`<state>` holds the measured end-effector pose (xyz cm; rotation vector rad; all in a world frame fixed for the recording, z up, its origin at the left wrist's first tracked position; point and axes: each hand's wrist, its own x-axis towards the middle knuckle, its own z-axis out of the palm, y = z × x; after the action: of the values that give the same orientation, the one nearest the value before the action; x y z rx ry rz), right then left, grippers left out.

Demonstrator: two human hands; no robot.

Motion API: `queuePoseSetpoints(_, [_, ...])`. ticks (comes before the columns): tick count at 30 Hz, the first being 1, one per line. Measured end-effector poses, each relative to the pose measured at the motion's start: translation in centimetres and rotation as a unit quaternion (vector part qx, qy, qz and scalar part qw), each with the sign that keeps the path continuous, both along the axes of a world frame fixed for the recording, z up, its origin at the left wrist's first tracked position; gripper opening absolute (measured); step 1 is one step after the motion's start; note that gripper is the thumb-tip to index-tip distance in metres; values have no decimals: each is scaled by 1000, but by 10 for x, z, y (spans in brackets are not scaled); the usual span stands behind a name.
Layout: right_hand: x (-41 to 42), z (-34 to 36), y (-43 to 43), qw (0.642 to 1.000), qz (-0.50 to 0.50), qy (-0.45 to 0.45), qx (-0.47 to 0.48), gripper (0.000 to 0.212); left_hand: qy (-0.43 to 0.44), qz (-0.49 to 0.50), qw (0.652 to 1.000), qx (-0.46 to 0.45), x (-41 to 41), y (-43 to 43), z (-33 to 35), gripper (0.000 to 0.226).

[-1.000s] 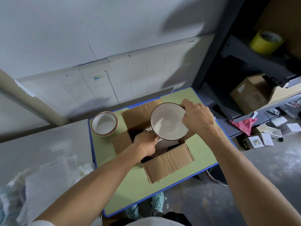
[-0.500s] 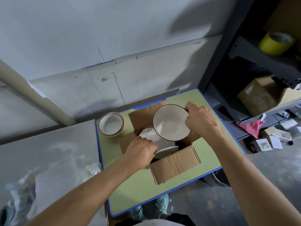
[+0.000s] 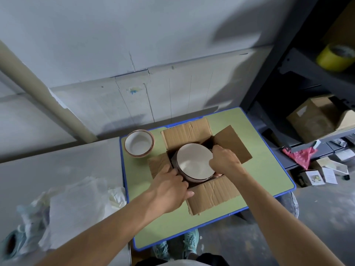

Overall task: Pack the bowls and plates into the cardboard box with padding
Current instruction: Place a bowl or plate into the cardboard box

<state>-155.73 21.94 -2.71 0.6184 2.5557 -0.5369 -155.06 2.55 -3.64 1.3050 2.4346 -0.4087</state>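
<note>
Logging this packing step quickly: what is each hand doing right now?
Left hand: closed on the near-left side of the bowl in the cardboard box.
Right hand: gripping the bowl's right rim.

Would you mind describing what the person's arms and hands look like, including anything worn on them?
Both forearms are bare down to the wrists, with no sleeves reaching them. The left hand and the right hand wear no gloves, and no watch, ring or bracelet is visible. Near the bottom edge a light-coloured garment shows, possibly a short-sleeved top.
</note>
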Motion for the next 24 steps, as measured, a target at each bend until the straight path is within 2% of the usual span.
queuePoseSetpoints(3, [-1,-12,2,1000,-2,-19,-7,30,-1,-5,1000,-4,1,1,1,58])
queuePoseSetpoints(7, [-7,-24,0,999,3,-31,20,32,-19,-5,998,-65,-1,11,-4,67])
queuePoseSetpoints(9, [-7,-28,-4,998,2,-32,47,30,-20,2,999,-48,-1,12,-3,66])
queuePoseSetpoints(12, [-3,-35,-8,995,22,-21,96,28,-8,2,1000,21,3,5,-3,56])
queuePoseSetpoints(16, [-2,-40,-12,991,43,-9,125,32,30,34,995,85,-4,1,-9,24])
queuePoseSetpoints(19, [0,-41,-14,990,42,-3,135,33,51,93,992,74,-20,11,-7,20])
queuePoseSetpoints(24, [0,-42,-15,989,45,-6,141,40,74,133,988,-7,-39,36,-1,26])
